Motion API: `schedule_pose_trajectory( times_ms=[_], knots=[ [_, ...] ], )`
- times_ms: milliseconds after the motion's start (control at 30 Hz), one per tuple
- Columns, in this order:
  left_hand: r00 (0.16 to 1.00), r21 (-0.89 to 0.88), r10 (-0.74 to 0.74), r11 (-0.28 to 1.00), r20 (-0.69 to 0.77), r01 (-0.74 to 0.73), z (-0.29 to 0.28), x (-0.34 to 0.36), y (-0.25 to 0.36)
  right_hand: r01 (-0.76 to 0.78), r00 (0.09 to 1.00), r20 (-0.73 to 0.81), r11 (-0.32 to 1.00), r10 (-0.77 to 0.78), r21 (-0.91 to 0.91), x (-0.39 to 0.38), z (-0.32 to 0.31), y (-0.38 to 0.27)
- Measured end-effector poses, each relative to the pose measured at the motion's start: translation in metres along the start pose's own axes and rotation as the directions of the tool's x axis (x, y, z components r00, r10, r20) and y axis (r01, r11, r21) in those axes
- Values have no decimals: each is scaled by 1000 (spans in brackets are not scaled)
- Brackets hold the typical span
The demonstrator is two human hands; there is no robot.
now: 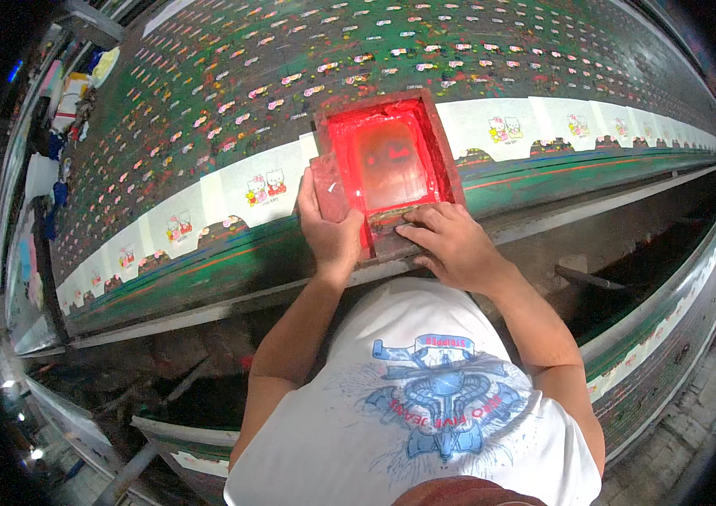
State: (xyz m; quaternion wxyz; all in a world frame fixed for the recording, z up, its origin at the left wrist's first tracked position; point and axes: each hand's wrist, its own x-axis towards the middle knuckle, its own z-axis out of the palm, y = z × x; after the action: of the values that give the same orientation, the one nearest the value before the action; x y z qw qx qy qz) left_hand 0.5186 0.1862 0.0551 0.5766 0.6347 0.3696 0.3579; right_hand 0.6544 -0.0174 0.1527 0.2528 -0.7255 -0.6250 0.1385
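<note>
A screen-printing frame [444, 145] lies over the strip of printed white pieces at the table's near edge. Thick red ink coats its inner walls, and its mesh [387, 164] shows a paler red window. My left hand [331, 240] is closed around a flat, red-stained block [330, 187] at the frame's left side; its fingers are partly hidden beneath. With bent fingers, my right hand [451, 243] grips the near end of the frame. White fabric pieces [267, 190] with small cartoon prints run in a row to the left, and more pieces [505, 128] continue to the right.
The long dark green printing table [231, 93] is covered with rows of small printed marks and ink stains. A pale rail [273, 291] runs along its near edge. Behind me stands another table [670, 337]. Cloths and bags [71, 101] lie at the far left.
</note>
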Motion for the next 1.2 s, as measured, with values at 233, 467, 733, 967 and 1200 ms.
schedule_pose_trajectory(
  times_ms=[233, 467, 733, 967, 1200],
  knots=[
    [1000, 40, 21, 999, -5, -21, 11, -9, 40, -162, 898, -365, 956, 245, 243, -43, 4, 38],
    [996, -213, 41, 977, 79, -24, 83, -27, 55, -183, 828, -393, 856, 399, 484, -99, -10, 92],
    [998, -185, 5, 983, 58, 6, 200, -44, 40, -176, 805, -455, 886, 380, 429, -155, -65, 173],
    [999, -238, 27, 971, 27, -20, 246, -57, 29, -177, 841, -395, 879, 369, 443, -186, -99, 211],
    [999, -210, -27, 978, -18, 23, 253, -62, 40, -124, 879, -388, 918, 278, 376, -190, -115, 220]
  ],
)
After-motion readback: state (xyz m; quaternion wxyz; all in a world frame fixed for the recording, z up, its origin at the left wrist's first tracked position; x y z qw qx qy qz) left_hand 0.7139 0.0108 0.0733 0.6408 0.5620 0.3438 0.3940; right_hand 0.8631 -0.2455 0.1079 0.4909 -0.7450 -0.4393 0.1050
